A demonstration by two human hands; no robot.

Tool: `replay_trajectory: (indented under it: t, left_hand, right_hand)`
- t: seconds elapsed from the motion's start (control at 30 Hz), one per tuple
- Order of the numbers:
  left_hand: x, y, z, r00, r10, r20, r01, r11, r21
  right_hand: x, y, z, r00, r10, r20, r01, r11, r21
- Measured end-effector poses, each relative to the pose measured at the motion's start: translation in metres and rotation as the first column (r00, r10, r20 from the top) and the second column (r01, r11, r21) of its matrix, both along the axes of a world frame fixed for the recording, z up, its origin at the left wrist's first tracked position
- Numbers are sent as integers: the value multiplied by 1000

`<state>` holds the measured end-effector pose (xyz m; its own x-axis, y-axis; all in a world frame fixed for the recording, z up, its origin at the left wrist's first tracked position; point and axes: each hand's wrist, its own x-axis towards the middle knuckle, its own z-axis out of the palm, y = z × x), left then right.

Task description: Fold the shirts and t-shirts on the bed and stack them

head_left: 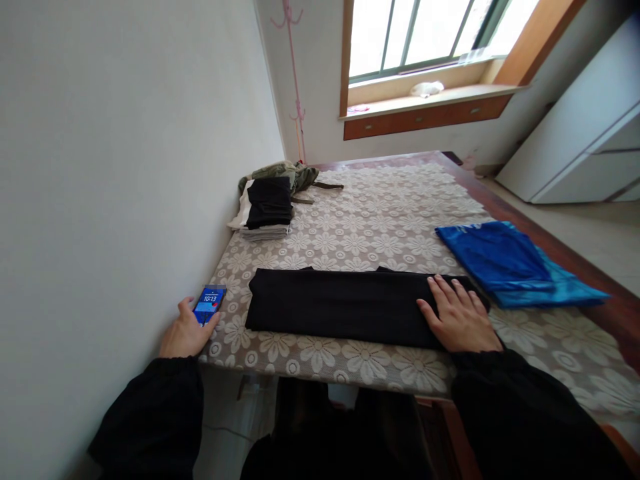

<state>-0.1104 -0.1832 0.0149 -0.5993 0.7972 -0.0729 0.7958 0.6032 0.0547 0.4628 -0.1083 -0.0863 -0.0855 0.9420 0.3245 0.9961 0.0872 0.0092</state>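
My left hand [187,331] grips a phone [209,304] by its near end, at the table's left edge beside the wall. The phone's screen is lit blue and reads 10:13. A black garment [340,304], folded into a long flat strip, lies across the near part of the table. On its right end my right hand [457,317] rests flat, palm down with the fingers spread. What the palm covers is hidden.
A patterned cloth [370,220] covers the table. At the back left are stacked folded clothes [269,203] and a green bag or garment with straps [300,177]. Blue folded fabric [505,260] lies at the right. A white wall [125,167] borders the left side.
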Motion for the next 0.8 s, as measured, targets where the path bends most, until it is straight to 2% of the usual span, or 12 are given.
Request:
replay_trajectory:
  t: [0.13,0.23,0.33,0.43,0.53,0.6,0.7,0.8]
  left_hand:
    - [5,1,4,997,-65,-51,66,998,13]
    - [35,3,1,967,-218,-129,239,954,183]
    - [96,8,-4,880,-459,-122,467,792,393]
    - [168,17,-7,710,-704,-34,647,632,427]
    - [227,31,-9,616,-787,41,717,581,384]
    - [254,42,-13,592,-804,54,742,569,355]
    - [277,57,-26,566,-823,45,777,551,304]
    - [279,65,-41,568,-823,8,788,547,283]
  right_hand:
    - [-3,0,2,1000,-10,5,10,1000,11]
    - [-6,0,6,1000,-18,9,18,1000,6]
    - [-6,0,10,999,-32,6,32,999,-3]
    - [-14,-4,17,997,-83,2,83,996,10]
    - [-44,-10,30,996,-94,-2,94,995,35]
    - [-78,-11,38,1000,9,-24,-9,1000,5]
    - [-127,-9,41,982,171,-79,-177,982,-69]
    - [-152,-7,35,974,198,-108,-208,973,-95]
